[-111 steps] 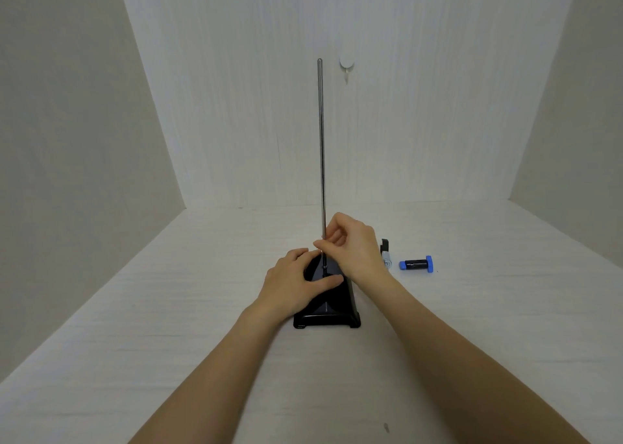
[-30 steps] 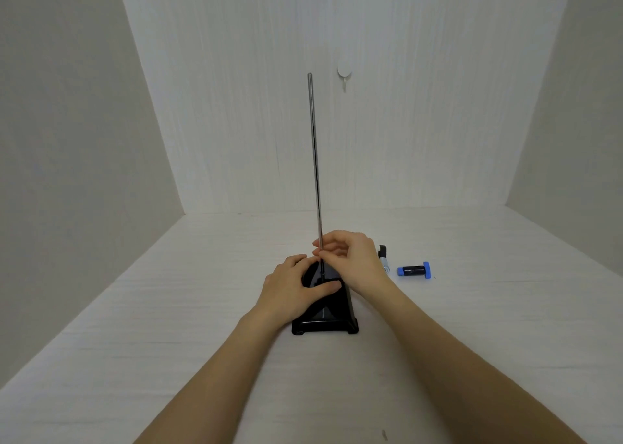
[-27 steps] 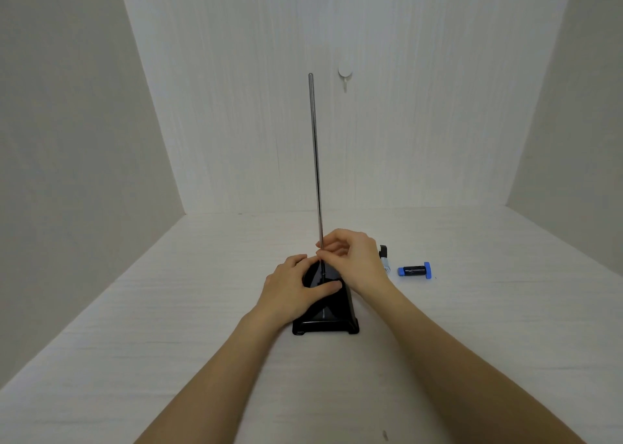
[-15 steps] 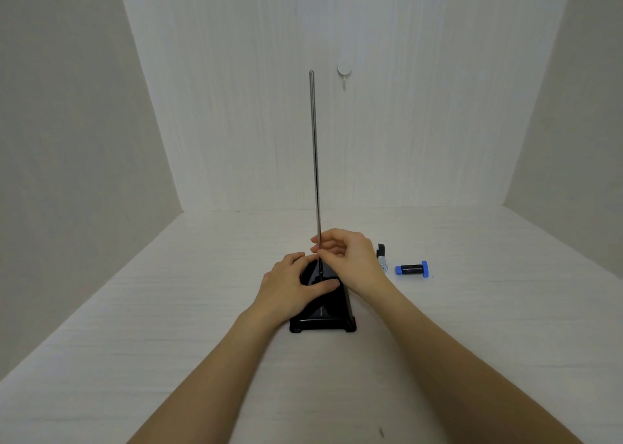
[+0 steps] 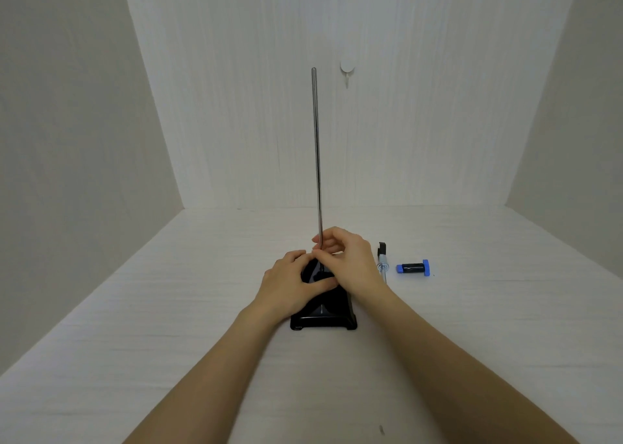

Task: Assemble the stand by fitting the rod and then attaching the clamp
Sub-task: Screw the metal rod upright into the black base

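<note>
A thin metal rod stands upright in the black stand base at the middle of the table. My right hand pinches the rod's lower end just above the base. My left hand rests on the base's left side with the thumb across its top. To the right of the base lies the clamp, black and silver, partly hidden behind my right hand. Further right lies a small black and blue connector piece.
The white table is boxed in by pale walls on the left, right and back. A white hook sticks on the back wall near the rod's top. A small dark speck marks the table's front.
My right hand's fingers have shifted slightly around the rod's foot across the frames. The rod stays upright and my left hand stays on the base.
</note>
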The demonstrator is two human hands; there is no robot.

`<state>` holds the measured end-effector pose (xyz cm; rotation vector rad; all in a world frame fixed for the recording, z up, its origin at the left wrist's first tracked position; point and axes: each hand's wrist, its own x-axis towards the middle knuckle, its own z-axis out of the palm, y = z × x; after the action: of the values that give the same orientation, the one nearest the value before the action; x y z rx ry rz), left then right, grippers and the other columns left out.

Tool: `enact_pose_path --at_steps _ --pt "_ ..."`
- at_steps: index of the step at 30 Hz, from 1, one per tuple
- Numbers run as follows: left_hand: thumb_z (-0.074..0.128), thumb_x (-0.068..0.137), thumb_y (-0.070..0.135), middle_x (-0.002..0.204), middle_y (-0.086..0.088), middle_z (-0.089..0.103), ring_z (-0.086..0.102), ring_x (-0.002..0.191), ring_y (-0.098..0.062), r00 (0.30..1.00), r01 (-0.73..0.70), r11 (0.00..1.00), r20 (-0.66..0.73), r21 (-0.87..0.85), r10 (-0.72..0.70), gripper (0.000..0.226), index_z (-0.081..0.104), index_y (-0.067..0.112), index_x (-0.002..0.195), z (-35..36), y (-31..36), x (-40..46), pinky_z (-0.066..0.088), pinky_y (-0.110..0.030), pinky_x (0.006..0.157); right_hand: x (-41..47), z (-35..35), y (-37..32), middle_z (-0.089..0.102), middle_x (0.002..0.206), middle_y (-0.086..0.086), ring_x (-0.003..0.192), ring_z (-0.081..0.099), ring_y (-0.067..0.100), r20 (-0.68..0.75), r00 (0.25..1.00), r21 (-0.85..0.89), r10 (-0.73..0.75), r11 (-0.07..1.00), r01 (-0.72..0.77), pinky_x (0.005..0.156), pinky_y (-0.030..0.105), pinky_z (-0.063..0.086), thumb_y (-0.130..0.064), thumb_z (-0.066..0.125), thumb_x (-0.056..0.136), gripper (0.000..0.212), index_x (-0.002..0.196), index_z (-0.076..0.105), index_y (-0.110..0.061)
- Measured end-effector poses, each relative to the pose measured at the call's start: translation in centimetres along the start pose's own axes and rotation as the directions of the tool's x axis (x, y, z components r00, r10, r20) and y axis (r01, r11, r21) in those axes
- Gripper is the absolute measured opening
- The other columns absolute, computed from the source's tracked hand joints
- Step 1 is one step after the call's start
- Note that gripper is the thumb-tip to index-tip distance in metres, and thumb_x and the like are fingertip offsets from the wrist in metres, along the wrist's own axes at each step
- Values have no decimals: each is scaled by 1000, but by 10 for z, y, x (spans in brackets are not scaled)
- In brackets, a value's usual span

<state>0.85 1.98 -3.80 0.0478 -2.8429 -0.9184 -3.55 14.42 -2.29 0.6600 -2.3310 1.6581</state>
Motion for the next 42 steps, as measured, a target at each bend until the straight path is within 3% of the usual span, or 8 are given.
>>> enact_pose_path --at_steps 6,9,14,19,22,25,36,42 --pt "56 75 67 146 5 38 38 133 -18 1000 7 1000 4 15 -7 71 43 36 138 0 -1 0 31 -43 110 0 -5 1 68 79 -5 73 63 -2 17 1000 -5 12 1000 -12 68 3 49 -5 63 85 15 94 71 -13" --pt "57 74 68 147 4 38 37 133 -19 1000 17 1000 10 5 -17 73 41 37 139 0 -1 0 31 -43 111 2 -4 1 64 71 -9 65 61 -2 -37 999 -37 19 999 -21 61 2 47 -10 68 81 8 84 70 -16" --pt "57 75 67 148 5 38 37 134 -17 1000 10 1000 11 -3 -10 72 41 37 139 0 -1 0 31 -43 111 1 2 0 58 62 -11 55 55 -11 -98 995 -8 26 1000 -27 53 1 42 -10 71 77 17 71 58 -20" --pt "57 75 67 147 5 38 37 134 -18 1000 6 1000 7 -5 -6 70 42 40 137 0 -1 0 31 -44 111 1 -1 -1 66 77 -7 69 60 -2 -33 999 22 25 999 -25 60 0 44 -13 67 80 8 84 65 -19" --pt "57 75 67 147 5 38 37 134 -18 1000 4 1000 6 5 -4 69 42 40 137 0 -1 1 30 -43 111 1 -6 -1 70 84 -4 77 65 2 36 999 23 22 999 -23 69 3 48 -4 59 83 21 95 70 -17" --pt "57 75 67 147 5 38 36 134 -18 1000 7 1000 3 16 -7 70 42 39 138 1 0 1 29 -42 111 2 -6 0 72 85 1 77 67 6 15 1000 2 20 1000 -20 72 8 51 -4 62 84 17 95 71 -13" --pt "57 75 68 147 4 38 37 134 -19 1000 15 1000 7 15 -15 74 41 36 139 1 0 0 31 -44 110 6 -4 -4 60 64 -12 59 57 -3 -45 999 -66 32 997 -35 55 -1 42 -9 72 78 9 76 65 -16" --pt "57 75 67 146 6 39 37 133 -17 1000 14 1000 3 21 -14 70 44 35 136 0 -1 1 30 -42 111 5 -12 0 71 81 2 78 69 10 100 992 -15 79 997 -78 73 12 53 -8 70 80 12 91 72 -14"
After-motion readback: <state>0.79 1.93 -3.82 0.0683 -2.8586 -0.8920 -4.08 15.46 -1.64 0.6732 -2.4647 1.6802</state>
